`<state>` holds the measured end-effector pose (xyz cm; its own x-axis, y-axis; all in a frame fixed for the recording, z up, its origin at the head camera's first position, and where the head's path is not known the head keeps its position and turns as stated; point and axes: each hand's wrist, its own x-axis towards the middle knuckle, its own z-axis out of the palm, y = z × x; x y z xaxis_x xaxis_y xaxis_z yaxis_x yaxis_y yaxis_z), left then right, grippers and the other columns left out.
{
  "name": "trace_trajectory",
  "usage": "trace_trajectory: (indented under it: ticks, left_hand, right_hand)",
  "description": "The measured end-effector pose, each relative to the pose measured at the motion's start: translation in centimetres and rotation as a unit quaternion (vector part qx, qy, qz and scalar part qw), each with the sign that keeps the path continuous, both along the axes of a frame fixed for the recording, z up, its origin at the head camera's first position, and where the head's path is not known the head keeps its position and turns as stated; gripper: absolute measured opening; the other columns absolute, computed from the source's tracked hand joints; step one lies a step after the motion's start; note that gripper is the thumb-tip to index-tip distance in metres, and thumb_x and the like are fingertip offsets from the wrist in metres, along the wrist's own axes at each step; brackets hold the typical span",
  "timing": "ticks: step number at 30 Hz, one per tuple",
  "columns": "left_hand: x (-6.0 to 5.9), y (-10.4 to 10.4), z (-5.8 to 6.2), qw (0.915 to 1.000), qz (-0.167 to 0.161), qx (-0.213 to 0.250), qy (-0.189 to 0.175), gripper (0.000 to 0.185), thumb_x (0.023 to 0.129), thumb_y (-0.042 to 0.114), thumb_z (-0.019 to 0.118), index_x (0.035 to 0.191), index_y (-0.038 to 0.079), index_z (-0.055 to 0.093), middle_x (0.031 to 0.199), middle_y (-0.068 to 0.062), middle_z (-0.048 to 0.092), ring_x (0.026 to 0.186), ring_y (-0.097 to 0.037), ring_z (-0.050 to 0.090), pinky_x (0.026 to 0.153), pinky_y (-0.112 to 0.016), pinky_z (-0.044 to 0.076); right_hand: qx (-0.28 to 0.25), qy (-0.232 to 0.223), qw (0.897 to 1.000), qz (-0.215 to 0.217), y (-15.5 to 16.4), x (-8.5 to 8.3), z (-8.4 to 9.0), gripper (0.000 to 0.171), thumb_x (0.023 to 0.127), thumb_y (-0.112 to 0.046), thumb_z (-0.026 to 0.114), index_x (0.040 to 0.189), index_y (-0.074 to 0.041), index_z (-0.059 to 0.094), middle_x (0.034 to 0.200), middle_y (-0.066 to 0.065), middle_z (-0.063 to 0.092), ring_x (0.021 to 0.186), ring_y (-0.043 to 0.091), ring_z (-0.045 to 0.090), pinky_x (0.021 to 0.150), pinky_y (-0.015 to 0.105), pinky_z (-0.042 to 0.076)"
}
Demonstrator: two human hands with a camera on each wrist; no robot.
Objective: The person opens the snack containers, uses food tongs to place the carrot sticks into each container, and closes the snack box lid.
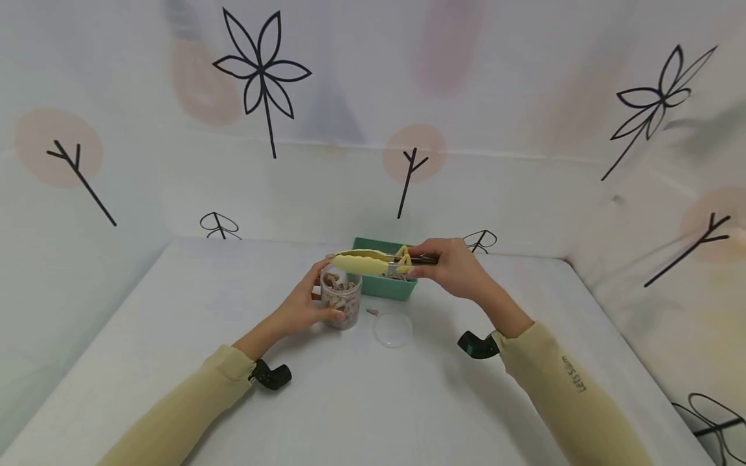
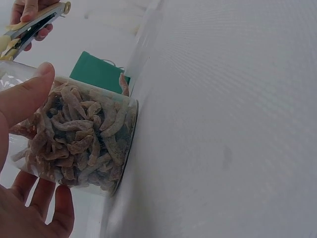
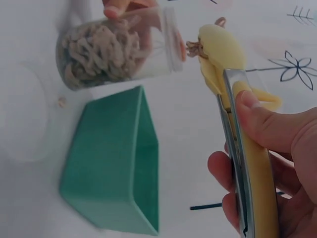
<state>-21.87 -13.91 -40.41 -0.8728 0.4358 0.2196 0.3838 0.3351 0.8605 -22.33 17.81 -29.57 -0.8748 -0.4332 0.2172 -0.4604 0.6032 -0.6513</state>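
Note:
My left hand (image 1: pixel 298 309) holds a clear plastic jar (image 1: pixel 344 309) upright on the table, thumb on one side and fingers on the other. Brownish, powdery dried strips (image 2: pixel 79 134) fill its lower part, as the left wrist view shows. My right hand (image 1: pixel 453 266) grips yellow-tipped metal tongs (image 1: pixel 362 263) by their handles. In the right wrist view, a few strips (image 3: pixel 195 48) stick out from between the tong tips, just off the jar's open mouth. Behind the jar and under the tongs sits a green rectangular box (image 1: pixel 387 288), with some strips visible inside.
A round clear lid (image 1: pixel 393 330) lies flat on the white table (image 1: pixel 361 401), in front of the box. One loose strip (image 1: pixel 373 312) rests beside the lid. A white patterned cloth (image 1: pixel 326 181) hangs behind the table and along its sides.

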Motion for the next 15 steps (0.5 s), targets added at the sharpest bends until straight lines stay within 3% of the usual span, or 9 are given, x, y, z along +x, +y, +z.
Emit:
trace_trajectory:
  ticks: [1,8,15]
  left_hand:
    - [-0.3,-0.1,-0.4,1.0000,0.001,0.000,0.003,0.104,0.079,0.015,0.087,0.157,0.021,0.019,0.136,-0.012,0.050,0.117,-0.029,0.048,0.094,-0.047,0.045]
    - [-0.4,-0.2,-0.7,0.9999,-0.010,0.004,0.012,0.101,0.079,0.018,0.087,0.156,0.026,0.023,0.137,-0.006,0.049,0.116,-0.026,0.048,0.092,-0.046,0.047]
    - [-0.4,-0.2,-0.7,0.9999,-0.009,0.000,0.007,0.101,0.078,0.019,0.087,0.155,0.030,0.023,0.136,-0.004,0.048,0.116,-0.025,0.047,0.093,-0.046,0.046]
  right_hand:
    - [-0.001,0.005,1.000,0.003,-0.2,0.1,-0.2,0.038,0.085,-0.011,0.080,0.120,-0.002,0.071,0.108,0.007,0.071,0.087,0.019,0.066,0.075,0.035,0.056]
    - [0.000,0.029,0.999,0.024,-0.9,0.4,-1.7,0.039,0.083,-0.012,0.082,0.120,-0.001,0.071,0.104,0.005,0.071,0.084,0.015,0.065,0.072,0.031,0.055]
    - [0.032,0.055,0.998,0.019,-0.5,0.6,-1.3,0.041,0.083,-0.014,0.082,0.120,-0.002,0.071,0.103,0.004,0.071,0.084,0.014,0.065,0.073,0.032,0.055]
